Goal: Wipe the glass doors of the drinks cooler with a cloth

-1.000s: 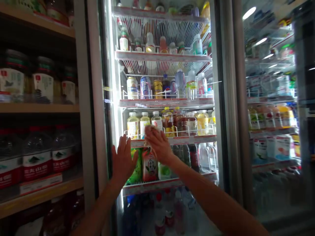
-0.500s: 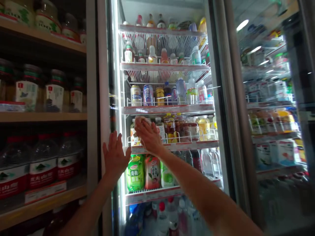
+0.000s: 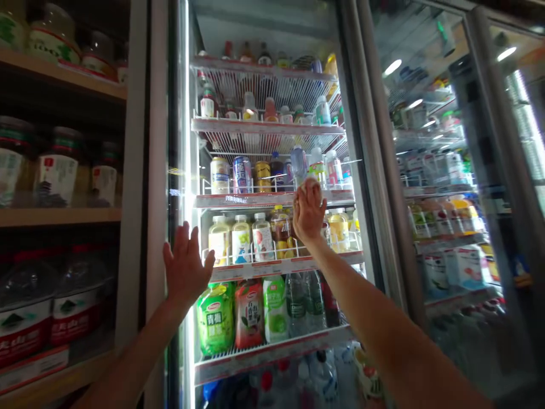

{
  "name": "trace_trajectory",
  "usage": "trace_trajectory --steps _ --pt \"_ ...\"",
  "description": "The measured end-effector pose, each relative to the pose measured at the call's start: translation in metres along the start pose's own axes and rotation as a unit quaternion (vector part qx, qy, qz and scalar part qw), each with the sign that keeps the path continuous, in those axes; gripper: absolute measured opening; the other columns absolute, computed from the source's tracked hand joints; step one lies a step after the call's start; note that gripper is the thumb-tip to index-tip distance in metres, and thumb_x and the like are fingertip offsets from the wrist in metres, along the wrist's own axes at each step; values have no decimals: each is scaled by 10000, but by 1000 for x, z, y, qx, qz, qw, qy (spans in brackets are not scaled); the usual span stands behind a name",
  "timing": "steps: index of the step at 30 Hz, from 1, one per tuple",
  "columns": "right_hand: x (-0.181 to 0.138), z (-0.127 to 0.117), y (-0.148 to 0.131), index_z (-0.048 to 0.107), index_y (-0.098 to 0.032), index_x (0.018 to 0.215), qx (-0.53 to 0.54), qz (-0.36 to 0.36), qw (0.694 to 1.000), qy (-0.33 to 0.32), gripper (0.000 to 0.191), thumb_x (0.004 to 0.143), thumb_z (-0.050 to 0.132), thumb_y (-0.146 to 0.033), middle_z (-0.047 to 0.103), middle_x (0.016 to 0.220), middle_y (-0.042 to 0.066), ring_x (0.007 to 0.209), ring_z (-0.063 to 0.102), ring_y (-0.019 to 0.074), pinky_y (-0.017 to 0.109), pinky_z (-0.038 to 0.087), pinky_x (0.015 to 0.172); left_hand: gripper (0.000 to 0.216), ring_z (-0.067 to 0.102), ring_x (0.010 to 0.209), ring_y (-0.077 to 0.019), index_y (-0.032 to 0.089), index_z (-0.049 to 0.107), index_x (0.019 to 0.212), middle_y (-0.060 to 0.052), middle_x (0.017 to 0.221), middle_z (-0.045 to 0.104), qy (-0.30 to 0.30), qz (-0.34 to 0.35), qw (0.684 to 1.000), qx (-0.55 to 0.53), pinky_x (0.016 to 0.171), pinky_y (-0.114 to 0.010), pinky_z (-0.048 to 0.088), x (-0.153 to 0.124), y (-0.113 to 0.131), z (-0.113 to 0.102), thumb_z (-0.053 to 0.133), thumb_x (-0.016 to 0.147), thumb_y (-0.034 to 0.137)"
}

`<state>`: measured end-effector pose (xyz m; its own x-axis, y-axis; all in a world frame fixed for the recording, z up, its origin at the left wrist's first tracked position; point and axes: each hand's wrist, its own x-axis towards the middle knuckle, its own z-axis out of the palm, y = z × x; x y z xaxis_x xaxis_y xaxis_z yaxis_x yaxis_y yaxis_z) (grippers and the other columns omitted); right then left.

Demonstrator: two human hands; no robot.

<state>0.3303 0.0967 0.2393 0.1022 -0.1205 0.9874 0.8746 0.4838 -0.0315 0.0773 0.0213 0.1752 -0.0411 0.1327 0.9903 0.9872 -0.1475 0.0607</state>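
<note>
Head view shows a tall drinks cooler with a glass door (image 3: 361,170), the largest thing here: a heavy, stiff, smooth pane, fragile if knocked, best pressed flat with open palms and not gripped at an edge. To its left stand wooden shelves (image 3: 63,216) of big jars and water jugs; to its right, a second cooler door (image 3: 447,199) full of reflections. Behind the glass, wire racks carry cans and bottles, among them a green tea bottle (image 3: 214,324) low down.

The left hand (image 3: 185,267) lies flat with its fingers spread on the door's left edge, near the bright light strip, its grip released. The right hand (image 3: 309,210) is pressed higher up, toward the middle of the pane, at the level of the can shelf. A small pale cloth (image 3: 310,183) seems to show at its fingertips, soft, light and easily bunched, though blur makes that unsure; whether the fingers clench it I cannot tell.
</note>
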Motion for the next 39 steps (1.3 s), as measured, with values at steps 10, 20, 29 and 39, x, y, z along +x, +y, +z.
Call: trace_trajectory --steps 10,20,29,39 --pt "12 -36 75 435 -175 1343 -91 12 994 -58 467 893 318 -216 331 1476 98 1381 224 290 577 238 1062 589 239 1377 -277 54 383 1338 -182 1458 311 -19 79 996 37 1111 -519 128 49 34 15 246 867 378" --pt "0 -37 84 493 -258 1290 -65 -147 984 -81 422 899 337 -230 408 1437 20 1367 272 223 496 246 1096 594 242 1374 -291 53 374 1348 -193 1445 328 8 123 992 20 1097 -521 159 47 47 28 242 891 409" --pt "10 -33 79 515 -177 1273 -60 -92 993 -49 422 875 380 -217 355 1462 63 1387 213 249 462 280 1097 611 141 1401 -300 60 355 1356 -204 1461 291 33 87 996 -12 1108 -528 122 48 62 37 300 877 435" --pt "28 -9 29 475 -200 1312 -30 -6 1000 -3 446 880 359 -199 339 1471 83 1388 206 291 545 282 1053 640 240 1373 -301 47 364 1348 -202 1450 315 10 97 995 26 1101 -543 103 73 33 18 240 870 454"
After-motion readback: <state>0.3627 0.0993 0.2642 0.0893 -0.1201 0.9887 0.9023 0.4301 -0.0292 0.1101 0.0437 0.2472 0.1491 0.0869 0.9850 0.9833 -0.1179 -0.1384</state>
